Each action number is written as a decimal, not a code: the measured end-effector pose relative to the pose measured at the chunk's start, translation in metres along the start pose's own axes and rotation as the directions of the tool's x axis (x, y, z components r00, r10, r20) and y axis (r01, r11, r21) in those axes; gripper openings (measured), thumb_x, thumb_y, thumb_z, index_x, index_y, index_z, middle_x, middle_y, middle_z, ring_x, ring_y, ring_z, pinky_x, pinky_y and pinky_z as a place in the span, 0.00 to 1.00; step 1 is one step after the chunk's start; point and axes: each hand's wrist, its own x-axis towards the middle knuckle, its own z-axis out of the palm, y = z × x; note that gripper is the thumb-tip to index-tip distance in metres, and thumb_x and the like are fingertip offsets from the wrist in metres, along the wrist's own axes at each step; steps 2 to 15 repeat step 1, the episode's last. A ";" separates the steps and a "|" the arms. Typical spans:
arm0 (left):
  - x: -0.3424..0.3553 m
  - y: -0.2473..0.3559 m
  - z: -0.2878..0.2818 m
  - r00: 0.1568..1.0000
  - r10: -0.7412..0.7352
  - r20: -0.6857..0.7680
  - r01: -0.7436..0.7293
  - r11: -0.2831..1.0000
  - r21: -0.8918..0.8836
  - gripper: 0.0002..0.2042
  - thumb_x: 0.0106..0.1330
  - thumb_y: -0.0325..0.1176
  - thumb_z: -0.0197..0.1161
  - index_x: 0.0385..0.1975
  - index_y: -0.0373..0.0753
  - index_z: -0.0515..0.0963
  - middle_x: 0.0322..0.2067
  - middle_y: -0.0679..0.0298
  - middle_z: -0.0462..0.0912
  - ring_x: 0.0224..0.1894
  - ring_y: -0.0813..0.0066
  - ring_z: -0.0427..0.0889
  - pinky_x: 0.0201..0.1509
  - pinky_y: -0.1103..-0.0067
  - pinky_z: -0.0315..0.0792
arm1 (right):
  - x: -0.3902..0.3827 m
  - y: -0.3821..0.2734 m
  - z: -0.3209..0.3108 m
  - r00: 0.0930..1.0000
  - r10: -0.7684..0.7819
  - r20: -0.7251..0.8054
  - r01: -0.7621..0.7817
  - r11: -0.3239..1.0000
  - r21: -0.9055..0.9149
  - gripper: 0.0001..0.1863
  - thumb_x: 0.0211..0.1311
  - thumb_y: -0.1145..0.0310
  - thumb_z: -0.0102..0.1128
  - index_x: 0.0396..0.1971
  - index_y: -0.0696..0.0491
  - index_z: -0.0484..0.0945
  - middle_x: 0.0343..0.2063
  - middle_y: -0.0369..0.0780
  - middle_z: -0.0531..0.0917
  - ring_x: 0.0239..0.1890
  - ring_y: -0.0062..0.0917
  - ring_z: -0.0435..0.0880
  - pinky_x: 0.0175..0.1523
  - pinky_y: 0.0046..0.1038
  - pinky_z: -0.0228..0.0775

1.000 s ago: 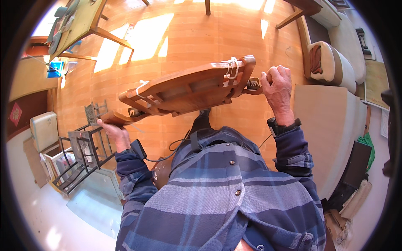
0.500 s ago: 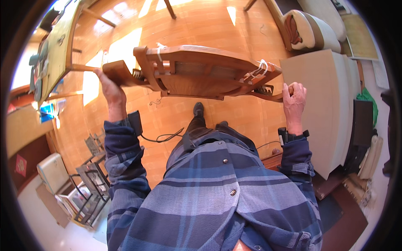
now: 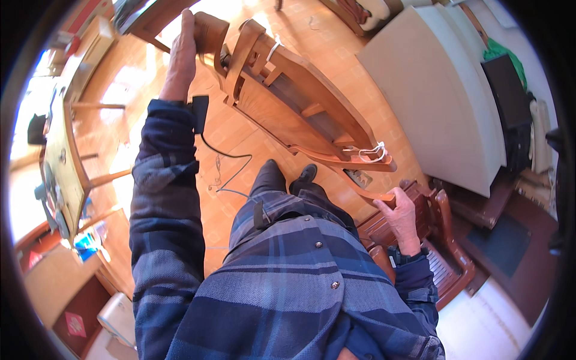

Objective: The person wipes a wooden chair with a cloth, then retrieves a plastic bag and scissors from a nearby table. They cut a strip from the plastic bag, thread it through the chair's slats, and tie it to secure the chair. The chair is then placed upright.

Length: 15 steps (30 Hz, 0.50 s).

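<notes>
A brown wooden armchair (image 3: 270, 111), tilted, is held up in front of me between both hands. Its left side points away from me and its right side lies nearer. My left hand (image 3: 182, 57) is closed around the far armrest (image 3: 211, 33), its arm stretched out. Around the end of the near armrest (image 3: 375, 195) my right hand (image 3: 401, 219) is closed, with the thumb along the side. White ties (image 3: 373, 154) hang knotted on the chair's frame. The underside of the chair and some of my left fingers are hidden.
Close to my right hand stands a dark red wooden chair (image 3: 447, 240). Beyond it is a large pale panel-like block (image 3: 432, 96) with a green bag (image 3: 507, 63) behind. A pale wooden table (image 3: 75, 153) is at left. A cable (image 3: 231, 155) runs from my left wrist to my waist.
The armchair has swung clockwise: its left end went farther away, its right end came closer to me. My view has turned too, showing more of the dark red chair at right.
</notes>
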 end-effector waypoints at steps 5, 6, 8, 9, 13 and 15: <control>0.012 0.003 0.016 0.997 -0.058 0.052 0.057 0.998 0.016 0.43 0.74 0.73 0.44 0.68 0.35 0.72 0.66 0.57 0.73 0.69 0.70 0.66 0.77 0.74 0.53 | -0.007 -0.001 0.003 0.996 0.067 0.053 -0.070 0.996 0.052 0.19 0.61 0.60 0.75 0.40 0.54 0.76 0.41 0.52 0.81 0.49 0.42 0.82 0.56 0.40 0.72; 0.012 0.003 0.016 0.997 -0.058 0.052 0.057 0.998 0.016 0.43 0.74 0.73 0.44 0.68 0.35 0.72 0.66 0.57 0.73 0.69 0.70 0.66 0.77 0.74 0.53 | -0.007 -0.001 0.003 0.996 0.067 0.053 -0.070 0.996 0.052 0.19 0.61 0.60 0.75 0.40 0.54 0.76 0.41 0.52 0.81 0.49 0.42 0.82 0.56 0.40 0.72; 0.012 0.003 0.016 0.997 -0.058 0.052 0.057 0.998 0.016 0.43 0.74 0.73 0.44 0.68 0.35 0.72 0.66 0.57 0.73 0.69 0.70 0.66 0.77 0.74 0.53 | -0.007 -0.001 0.003 0.996 0.067 0.053 -0.070 0.996 0.052 0.19 0.61 0.60 0.75 0.40 0.54 0.76 0.41 0.52 0.81 0.49 0.42 0.82 0.56 0.40 0.72; 0.012 0.003 0.016 0.997 -0.058 0.052 0.057 0.998 0.016 0.43 0.74 0.73 0.44 0.68 0.35 0.72 0.66 0.57 0.73 0.69 0.70 0.66 0.77 0.74 0.53 | -0.007 -0.001 0.003 0.996 0.067 0.053 -0.070 0.996 0.052 0.19 0.61 0.60 0.75 0.40 0.54 0.76 0.41 0.52 0.81 0.49 0.42 0.82 0.56 0.40 0.72; 0.012 0.003 0.016 0.997 -0.058 0.052 0.057 0.998 0.016 0.43 0.74 0.73 0.44 0.68 0.35 0.72 0.66 0.57 0.73 0.69 0.70 0.66 0.77 0.74 0.53 | -0.007 -0.001 0.003 0.996 0.067 0.053 -0.070 0.996 0.052 0.19 0.61 0.60 0.75 0.40 0.54 0.76 0.41 0.52 0.81 0.49 0.42 0.82 0.56 0.40 0.72; 0.012 0.003 0.016 0.997 -0.058 0.052 0.057 0.998 0.016 0.43 0.74 0.73 0.44 0.68 0.35 0.72 0.66 0.57 0.73 0.69 0.70 0.66 0.77 0.74 0.53 | -0.007 -0.001 0.003 0.996 0.067 0.053 -0.070 0.996 0.052 0.19 0.61 0.60 0.75 0.40 0.54 0.76 0.41 0.52 0.81 0.49 0.42 0.82 0.56 0.40 0.72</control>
